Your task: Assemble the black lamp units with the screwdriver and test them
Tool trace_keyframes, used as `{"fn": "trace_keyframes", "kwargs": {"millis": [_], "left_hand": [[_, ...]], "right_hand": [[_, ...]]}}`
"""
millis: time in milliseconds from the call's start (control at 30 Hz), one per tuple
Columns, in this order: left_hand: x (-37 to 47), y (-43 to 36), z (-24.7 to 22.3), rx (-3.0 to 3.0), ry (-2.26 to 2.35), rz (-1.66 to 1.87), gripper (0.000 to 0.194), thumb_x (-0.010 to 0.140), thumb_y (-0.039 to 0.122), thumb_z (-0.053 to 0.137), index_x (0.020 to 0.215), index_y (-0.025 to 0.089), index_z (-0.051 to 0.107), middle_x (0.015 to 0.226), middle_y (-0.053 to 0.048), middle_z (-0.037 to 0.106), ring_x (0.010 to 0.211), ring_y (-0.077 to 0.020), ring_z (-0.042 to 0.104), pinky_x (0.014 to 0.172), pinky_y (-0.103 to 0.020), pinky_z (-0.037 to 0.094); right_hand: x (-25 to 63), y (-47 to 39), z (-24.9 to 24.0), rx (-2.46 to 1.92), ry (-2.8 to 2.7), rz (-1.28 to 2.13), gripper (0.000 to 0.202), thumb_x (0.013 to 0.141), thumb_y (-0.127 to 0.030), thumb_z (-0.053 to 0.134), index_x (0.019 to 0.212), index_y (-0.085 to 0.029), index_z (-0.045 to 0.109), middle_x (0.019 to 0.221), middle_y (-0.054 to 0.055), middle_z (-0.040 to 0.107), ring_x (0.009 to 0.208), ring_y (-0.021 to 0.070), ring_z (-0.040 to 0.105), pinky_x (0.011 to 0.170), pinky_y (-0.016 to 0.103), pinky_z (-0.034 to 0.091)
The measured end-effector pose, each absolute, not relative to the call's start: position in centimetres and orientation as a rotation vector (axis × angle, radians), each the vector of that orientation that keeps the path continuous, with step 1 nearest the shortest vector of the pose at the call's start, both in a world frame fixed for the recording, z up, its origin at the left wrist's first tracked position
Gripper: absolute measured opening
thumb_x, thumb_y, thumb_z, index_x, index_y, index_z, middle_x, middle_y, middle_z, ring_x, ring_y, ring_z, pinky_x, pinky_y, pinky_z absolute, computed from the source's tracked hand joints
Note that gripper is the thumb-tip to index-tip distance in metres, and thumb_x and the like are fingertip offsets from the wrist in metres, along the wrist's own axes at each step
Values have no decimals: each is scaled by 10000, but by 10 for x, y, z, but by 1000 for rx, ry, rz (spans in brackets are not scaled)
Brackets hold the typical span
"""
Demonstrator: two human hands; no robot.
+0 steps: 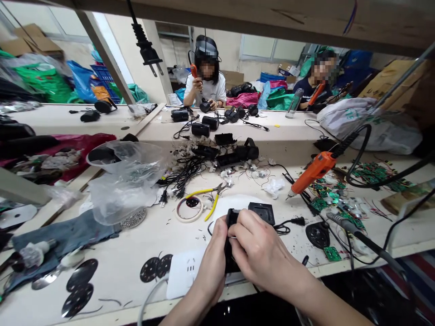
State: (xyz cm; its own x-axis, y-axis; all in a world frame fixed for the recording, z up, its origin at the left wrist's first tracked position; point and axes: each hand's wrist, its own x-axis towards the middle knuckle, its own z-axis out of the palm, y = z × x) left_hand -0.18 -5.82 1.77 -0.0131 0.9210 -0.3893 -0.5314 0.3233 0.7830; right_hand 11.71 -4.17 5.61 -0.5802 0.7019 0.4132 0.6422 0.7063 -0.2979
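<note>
A black plastic housing (pixel 231 260) is held upright over the front edge of the workbench. My left hand (pixel 212 258) grips its left side, thumb along the top. My right hand (pixel 254 242) is closed at its right side and opening, fingertips bent inward; anything small between them is hidden. Just behind my hands lies a black square part (pixel 261 213) with a cable and plug (pixel 297 221) beside it. Yellow-handled pliers (pixel 214 201) and a roll of tape (pixel 189 209) rest behind to the left. A white power strip (pixel 185 271) sits left of my left hand.
An orange electric screwdriver (pixel 314 172) hangs at the right, above green circuit boards (pixel 340 194). A soldering iron (pixel 360 235) extends at the right. Plastic bags (pixel 125 181) and black discs (pixel 79 290) are left. Two people sit across the bench (pixel 285 131).
</note>
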Motion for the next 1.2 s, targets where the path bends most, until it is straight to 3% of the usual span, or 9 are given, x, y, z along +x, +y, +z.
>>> {"fn": "trace_keyframes", "kwargs": {"millis": [200, 400, 600, 733, 833, 900, 1000, 1200], "left_hand": [[2, -56, 25, 456, 1038, 1223, 318, 934, 358, 504, 1194, 222, 627, 1342, -25, 589, 1380, -173, 354, 1168, -268, 195], [3, -54, 28, 368, 1056, 1213, 363, 920, 337, 541, 1249, 189, 579, 1390, -59, 545, 1426, -177, 262, 1181, -302, 169], [1, -49, 26, 310, 1046, 1243, 345, 915, 367, 551, 1198, 186, 628, 1283, -63, 634, 1372, -187, 375, 1166, -297, 223], [0, -49, 25, 290, 1030, 1258, 401, 896, 396, 575, 1226, 172, 619, 1240, -72, 659, 1305, -207, 464, 1131, -293, 289], [-3, -51, 25, 275, 957, 1219, 499, 871, 488, 575, 1253, 168, 602, 1197, -91, 677, 1161, -239, 580, 1032, -326, 412], [-6, -52, 24, 263, 936, 1151, 534, 860, 538, 560, 1249, 175, 601, 1123, -93, 703, 967, -228, 656, 876, -322, 505], [-10, -50, 26, 211, 962, 1060, 495, 865, 529, 556, 1192, 164, 624, 979, -83, 728, 707, -176, 652, 647, -274, 527], [-10, -44, 29, 94, 964, 1022, 298, 862, 393, 605, 1034, 153, 646, 839, -63, 710, 666, -181, 650, 604, -274, 531]], "right_hand": [[116, -39, 54, -1023, -2386, 67, 201, 885, -79, 423, 780, -161, 574, 784, 53, 478, 747, 190, 460, 621, 309, 405], [116, -36, 53, -1018, -2342, 74, 213, 881, -92, 425, 750, -153, 581, 765, 57, 482, 739, 194, 467, 605, 313, 402], [113, -37, 52, -1051, -2335, 123, 210, 891, -91, 417, 814, -145, 604, 802, 74, 507, 777, 206, 499, 645, 325, 450], [118, -42, 62, -1050, -2264, 280, 206, 867, -113, 472, 1036, -148, 584, 888, 82, 545, 848, 220, 523, 724, 364, 488], [133, -43, 68, -1023, -2096, 360, 212, 867, -116, 495, 1054, -169, 581, 901, 70, 561, 867, 206, 546, 746, 349, 490], [146, -41, 66, -1061, -1992, 382, 153, 880, -116, 497, 969, -183, 603, 856, 50, 563, 808, 179, 558, 697, 307, 483], [160, -38, 53, -1128, -1924, 473, 129, 884, -123, 509, 889, -198, 613, 825, 33, 580, 743, 155, 567, 629, 266, 464], [163, -38, 28, -1116, -1932, 683, 149, 898, -136, 496, 924, -209, 624, 891, 40, 624, 838, 165, 598, 713, 270, 472]]}}
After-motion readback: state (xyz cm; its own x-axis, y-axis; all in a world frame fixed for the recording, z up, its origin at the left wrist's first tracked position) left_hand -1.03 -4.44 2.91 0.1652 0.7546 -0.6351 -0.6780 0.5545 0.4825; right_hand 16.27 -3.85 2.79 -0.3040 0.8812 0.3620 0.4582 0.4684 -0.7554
